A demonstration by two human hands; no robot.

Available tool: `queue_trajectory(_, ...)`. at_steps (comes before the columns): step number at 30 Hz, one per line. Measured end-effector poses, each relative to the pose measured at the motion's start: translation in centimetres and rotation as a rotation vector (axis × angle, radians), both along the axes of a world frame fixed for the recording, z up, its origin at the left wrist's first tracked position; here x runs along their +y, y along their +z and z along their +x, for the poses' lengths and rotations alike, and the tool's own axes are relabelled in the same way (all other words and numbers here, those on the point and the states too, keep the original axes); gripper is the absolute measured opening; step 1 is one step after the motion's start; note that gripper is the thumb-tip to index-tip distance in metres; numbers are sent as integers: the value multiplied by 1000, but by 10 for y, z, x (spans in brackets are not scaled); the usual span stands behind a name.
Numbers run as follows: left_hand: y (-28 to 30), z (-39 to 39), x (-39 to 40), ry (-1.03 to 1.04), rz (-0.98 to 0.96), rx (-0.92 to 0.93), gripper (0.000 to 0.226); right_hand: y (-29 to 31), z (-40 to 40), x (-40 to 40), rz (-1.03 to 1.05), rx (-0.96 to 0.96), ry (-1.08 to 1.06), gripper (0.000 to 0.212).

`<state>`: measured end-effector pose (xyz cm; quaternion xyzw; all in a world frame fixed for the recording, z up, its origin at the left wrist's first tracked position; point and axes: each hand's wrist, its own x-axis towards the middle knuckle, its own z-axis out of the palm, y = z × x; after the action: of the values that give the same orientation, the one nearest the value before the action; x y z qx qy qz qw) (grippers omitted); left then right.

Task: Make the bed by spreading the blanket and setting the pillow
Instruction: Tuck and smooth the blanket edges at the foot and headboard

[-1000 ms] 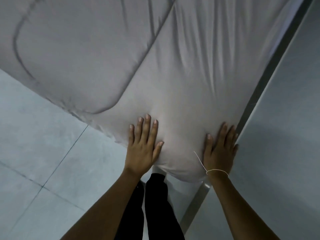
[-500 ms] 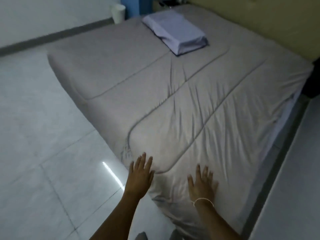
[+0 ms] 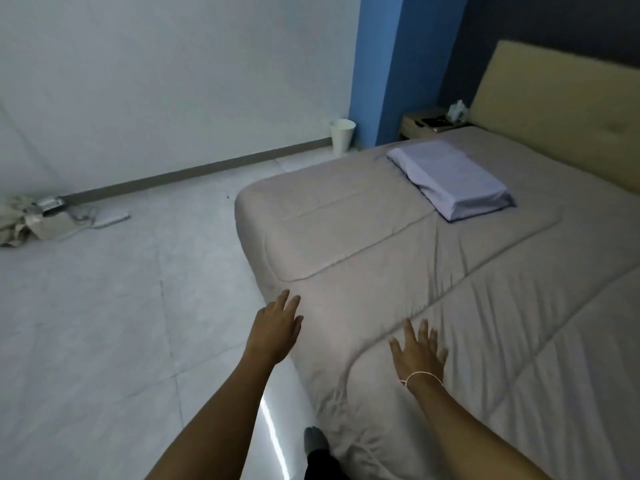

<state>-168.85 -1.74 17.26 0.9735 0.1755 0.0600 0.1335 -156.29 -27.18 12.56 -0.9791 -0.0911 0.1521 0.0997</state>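
Your left hand (image 3: 277,327) lies flat with fingers straight on the near corner edge of the beige quilted blanket (image 3: 433,289), holding nothing, and your right hand (image 3: 419,355), a thin white string at its wrist, rests spread-fingered on the blanket just beside it, also holding nothing. The blanket covers the bed (image 3: 249,223) with creases running across its near half. The lavender pillow (image 3: 453,180) lies on the blanket near the tan headboard (image 3: 561,109), well apart from both hands.
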Motion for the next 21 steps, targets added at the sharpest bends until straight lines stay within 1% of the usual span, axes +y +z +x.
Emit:
queue_trajectory(4,6,37,75,51,33,29,48,-6,50,68,-5,49,25,63)
queue_trajectory(7,17,69,130,89,61,64,49,3,95,131,30,55,61,63)
queue_trajectory(12,30,126,213,166,85,-21,46,13,164,239,95,23,139,63)
queue_trajectory(16,18,152,266,167,54,-14,45,5,190,308,92,37,194,62)
queue_trajectory(21,-9,183,367,216,23,7,45,-9,234,402,86,58,187,61)
